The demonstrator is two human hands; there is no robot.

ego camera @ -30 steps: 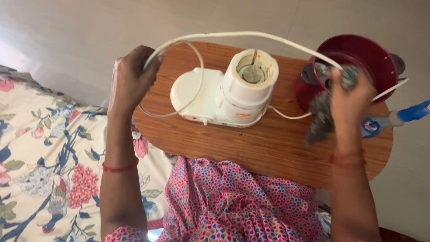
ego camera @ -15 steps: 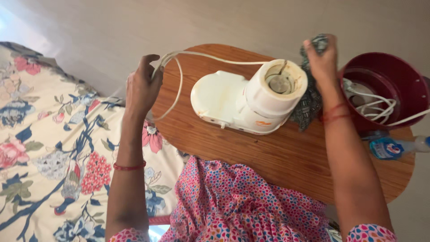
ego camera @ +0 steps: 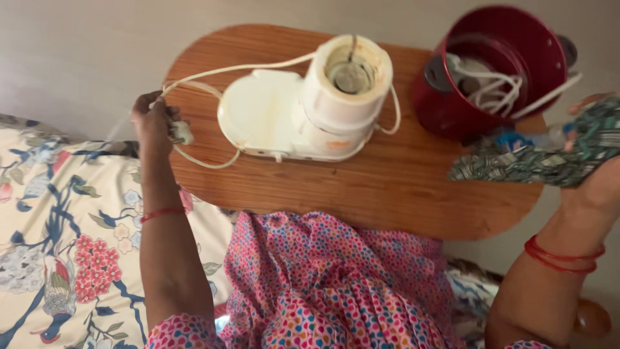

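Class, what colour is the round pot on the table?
Dark red pot, seen best in the head view.

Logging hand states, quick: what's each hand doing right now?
Left hand: closed on the white cord by its plug end.
Right hand: holding the patterned cloth.

Left hand (ego camera: 154, 123) grips white cord (ego camera: 213, 70) (mixer's (ego camera: 303, 103)); right hand (ego camera: 597, 174) holds cloth (ego camera: 536, 161).

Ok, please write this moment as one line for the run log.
left hand: grips white cord | right hand: holds patterned cloth | white grinder on wooden table | red pot behind
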